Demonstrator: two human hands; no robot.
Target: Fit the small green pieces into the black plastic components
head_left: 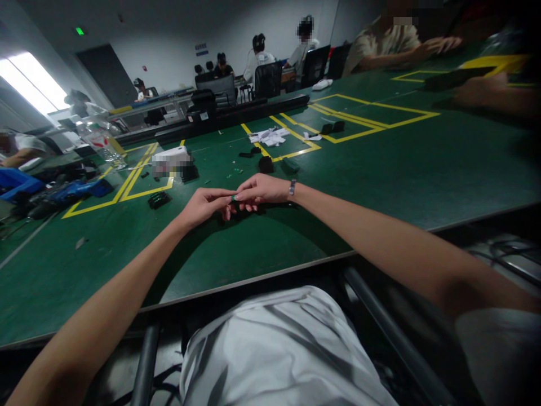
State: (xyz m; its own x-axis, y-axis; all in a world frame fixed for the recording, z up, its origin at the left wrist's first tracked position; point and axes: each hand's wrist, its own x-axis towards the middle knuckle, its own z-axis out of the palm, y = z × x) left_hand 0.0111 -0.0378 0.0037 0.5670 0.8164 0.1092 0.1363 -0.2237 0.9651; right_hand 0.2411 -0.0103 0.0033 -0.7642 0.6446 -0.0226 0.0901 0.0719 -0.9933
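My left hand (206,206) and my right hand (261,190) meet just over the green table (321,203). Between their fingertips is a small green piece (234,198), pinched from both sides; it is too small to tell its kind. Both hands are closed on it, with the lower fingers curled underneath. A metal-banded watch (292,187) circles my right wrist. Beyond the hands lie a small black part (266,164) and some tiny green bits (238,171). Left of my left hand sits a pile of dark green and black pieces (159,199).
Crumpled white papers (270,136) lie farther back, near black pieces (333,127). A white box (171,160) and a plastic bottle (101,144) stand at left, beside a blue tray (19,185). At right are a co-worker (380,48) and another person's blurred hand (486,98).
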